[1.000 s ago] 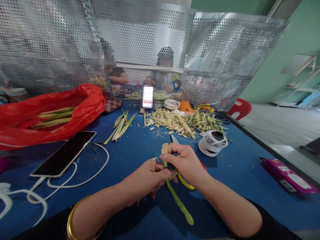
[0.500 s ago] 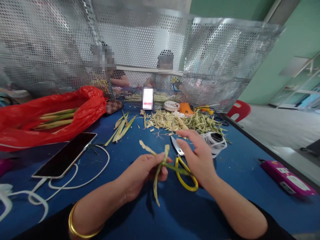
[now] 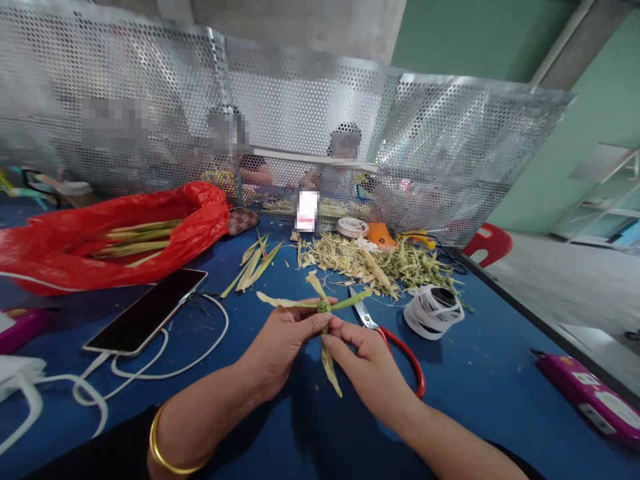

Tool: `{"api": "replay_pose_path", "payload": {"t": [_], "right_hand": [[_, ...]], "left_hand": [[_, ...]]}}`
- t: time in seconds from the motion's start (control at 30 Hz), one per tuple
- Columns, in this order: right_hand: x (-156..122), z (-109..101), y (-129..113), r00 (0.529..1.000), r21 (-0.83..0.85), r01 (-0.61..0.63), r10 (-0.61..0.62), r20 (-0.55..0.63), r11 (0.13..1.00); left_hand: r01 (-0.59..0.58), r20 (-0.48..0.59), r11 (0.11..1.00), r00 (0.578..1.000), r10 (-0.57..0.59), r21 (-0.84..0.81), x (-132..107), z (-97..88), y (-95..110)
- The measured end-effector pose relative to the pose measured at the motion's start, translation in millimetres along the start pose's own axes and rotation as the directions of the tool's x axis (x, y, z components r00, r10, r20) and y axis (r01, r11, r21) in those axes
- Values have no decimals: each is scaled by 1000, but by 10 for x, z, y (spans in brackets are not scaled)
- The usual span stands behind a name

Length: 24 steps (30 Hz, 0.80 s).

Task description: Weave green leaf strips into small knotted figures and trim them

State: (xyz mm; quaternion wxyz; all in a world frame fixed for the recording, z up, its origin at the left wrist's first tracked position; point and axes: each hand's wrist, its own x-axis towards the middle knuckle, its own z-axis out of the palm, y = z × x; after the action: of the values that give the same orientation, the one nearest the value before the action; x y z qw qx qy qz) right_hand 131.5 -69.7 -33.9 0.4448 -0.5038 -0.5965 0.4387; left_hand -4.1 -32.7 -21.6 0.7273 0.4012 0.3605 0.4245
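My left hand (image 3: 283, 340) is closed in a pinch on a green and yellowish plant stalk (image 3: 320, 307) whose peeled strips splay out to the left, up and right. My right hand (image 3: 367, 370) is closed too, its fingertips pinching a pale strip of the same stalk that hangs down between the hands. Both hands hover low over the blue table (image 3: 465, 373). Scissors with red and yellow handles (image 3: 395, 337) lie on the table just right of and partly under my right hand.
A red plastic bag (image 3: 65, 243) holding green stalks lies at the left. A phone (image 3: 147, 310) with a white cable sits beside it. A heap of peelings (image 3: 375, 257), a white tape roll (image 3: 433, 308), a pink case (image 3: 587, 397) and a perforated metal screen (image 3: 300, 120) with people behind it.
My right hand has come back from reaching toward the scissors and now pinches a strip of the stalk. The stalk has been turned, its strips now splayed. The view tilted up slightly.
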Motion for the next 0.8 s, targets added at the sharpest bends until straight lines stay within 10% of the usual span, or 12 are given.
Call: {"api": "replay_pose_path", "payload": {"t": [0.23, 0.43, 0.63, 0.8], "right_hand": [[-23, 23, -115, 972, 240, -231, 215, 94, 943], [-45, 18, -11, 997, 11, -5, 4, 83, 1000], [-24, -69, 25, 995, -195, 73, -84, -48, 978], [14, -270, -55, 800, -683, 306, -568, -192, 663]], "left_hand": [[7, 68, 1000, 998, -7, -9, -19, 24, 35], [87, -81, 986, 992, -99, -141, -13, 43, 27], [111, 3, 987, 994, -111, -120, 35, -54, 113], [68, 57, 994, 996, -73, 80, 16, -89, 179]]}}
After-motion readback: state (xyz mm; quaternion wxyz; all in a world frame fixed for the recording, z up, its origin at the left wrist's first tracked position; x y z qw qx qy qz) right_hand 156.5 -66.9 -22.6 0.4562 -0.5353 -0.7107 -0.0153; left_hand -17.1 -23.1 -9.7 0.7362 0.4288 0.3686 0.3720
